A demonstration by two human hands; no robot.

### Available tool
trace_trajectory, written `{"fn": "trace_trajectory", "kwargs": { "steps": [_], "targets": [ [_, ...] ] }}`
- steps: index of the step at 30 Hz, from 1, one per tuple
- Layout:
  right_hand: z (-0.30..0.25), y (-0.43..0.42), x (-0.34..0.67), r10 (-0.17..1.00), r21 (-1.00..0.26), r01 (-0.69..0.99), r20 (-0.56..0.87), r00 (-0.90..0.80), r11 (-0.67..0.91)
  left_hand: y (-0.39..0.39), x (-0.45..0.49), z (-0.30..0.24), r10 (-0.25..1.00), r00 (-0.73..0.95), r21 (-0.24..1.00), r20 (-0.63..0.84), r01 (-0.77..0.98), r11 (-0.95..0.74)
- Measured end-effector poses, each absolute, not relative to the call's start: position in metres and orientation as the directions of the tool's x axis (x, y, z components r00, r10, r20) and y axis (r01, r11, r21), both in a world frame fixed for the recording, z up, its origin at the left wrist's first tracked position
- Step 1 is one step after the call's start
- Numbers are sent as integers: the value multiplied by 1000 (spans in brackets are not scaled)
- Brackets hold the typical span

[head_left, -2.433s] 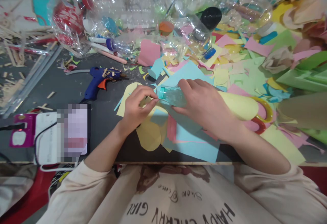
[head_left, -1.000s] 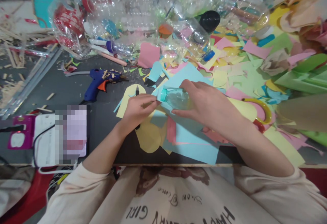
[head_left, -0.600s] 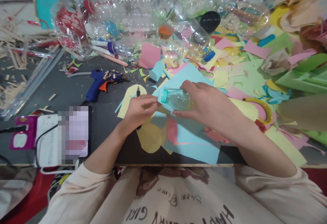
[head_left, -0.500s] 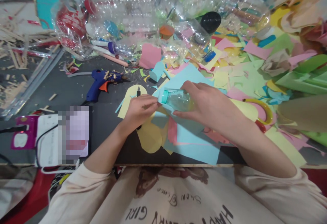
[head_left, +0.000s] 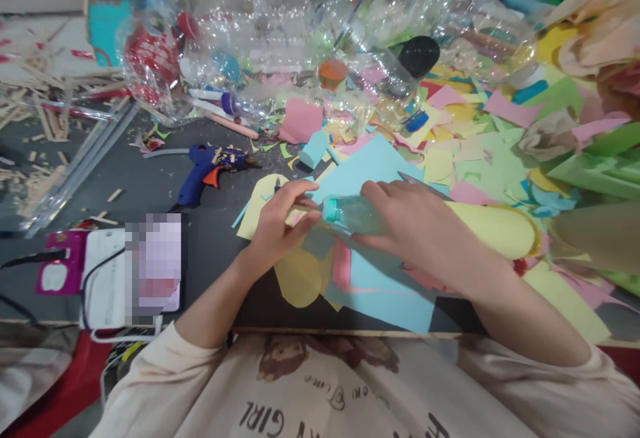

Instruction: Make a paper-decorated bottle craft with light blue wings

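My right hand [head_left: 400,215] is wrapped round a small clear plastic bottle [head_left: 353,213], which lies on its side with its teal cap [head_left: 330,210] pointing left. Just left of the cap is my left hand [head_left: 285,215], its thumb and fingers apart and nothing gripped between them. Beneath the bottle lie light blue paper sheets [head_left: 385,268] and a folded pink paper [head_left: 342,265]. Cut yellow paper pieces [head_left: 300,281] lie under and around my left hand. A dark pen tip [head_left: 277,185] shows just behind that hand; the rest of the pen is hidden.
A blue hot glue gun [head_left: 197,178] lies on the left, past a phone [head_left: 160,258] and a white power strip [head_left: 105,278]. Clear plastic bottles [head_left: 270,38] pile up at the back. Paper scraps [head_left: 490,151] cover the right side, with a rolled yellow sheet [head_left: 495,228] nearby.
My left hand has let go at the bottle's cap end, and its fingers have spread apart. My right hand still holds the bottle. The whole view has shifted slightly.
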State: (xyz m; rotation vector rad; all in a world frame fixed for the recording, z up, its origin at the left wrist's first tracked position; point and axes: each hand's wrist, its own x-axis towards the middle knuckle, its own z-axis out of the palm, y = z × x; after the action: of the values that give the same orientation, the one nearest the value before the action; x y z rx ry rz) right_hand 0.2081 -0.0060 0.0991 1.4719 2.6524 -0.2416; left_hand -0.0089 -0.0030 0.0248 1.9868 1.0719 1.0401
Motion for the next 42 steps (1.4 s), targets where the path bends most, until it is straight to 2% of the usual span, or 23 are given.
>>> {"fn": "trace_trajectory", "kwargs": {
  "steps": [5, 8, 17, 23, 26, 30, 34, 37, 40, 42],
  "targets": [
    [102, -9, 199, 796, -97, 838, -273, -541, 536, -3, -5, 17, 777, 458, 710, 431, 360, -606],
    [101, -8, 199, 789, -103, 841, -299, -536, 532, -3, -5, 16, 759, 478, 666, 443, 391, -635],
    [92, -6, 211, 808, -50, 824, -167, -565, 565, -4, -4, 18, 785, 438, 652, 438, 447, -613],
    [96, 4, 224, 859, -16, 873, -172, -482, 487, -1, -1, 18, 886, 327, 697, 327, 550, -460],
    [102, 15, 232, 903, 14, 920, -194, -383, 393, 0, 0, 23, 931, 303, 785, 202, 519, -339],
    [100, 29, 245, 946, 20, 951, -118, -303, 307, 0, 0, 26, 946, 310, 860, 98, 452, -237],
    [91, 35, 251, 969, -22, 971, -61, -240, 239, 0, -2, 25, 931, 358, 868, 72, 437, -235],
    [90, 31, 243, 963, -75, 961, 73, -261, 266, 0, -3, 23, 927, 365, 862, 90, 438, -256],
    [92, 26, 226, 952, -262, 916, 120, -281, 304, 0, -4, 22, 929, 353, 860, 114, 432, -270],
    [88, 23, 215, 945, -477, 831, 2, -326, 287, -1, -4, 22, 931, 347, 861, 115, 432, -268]
  ]
}}
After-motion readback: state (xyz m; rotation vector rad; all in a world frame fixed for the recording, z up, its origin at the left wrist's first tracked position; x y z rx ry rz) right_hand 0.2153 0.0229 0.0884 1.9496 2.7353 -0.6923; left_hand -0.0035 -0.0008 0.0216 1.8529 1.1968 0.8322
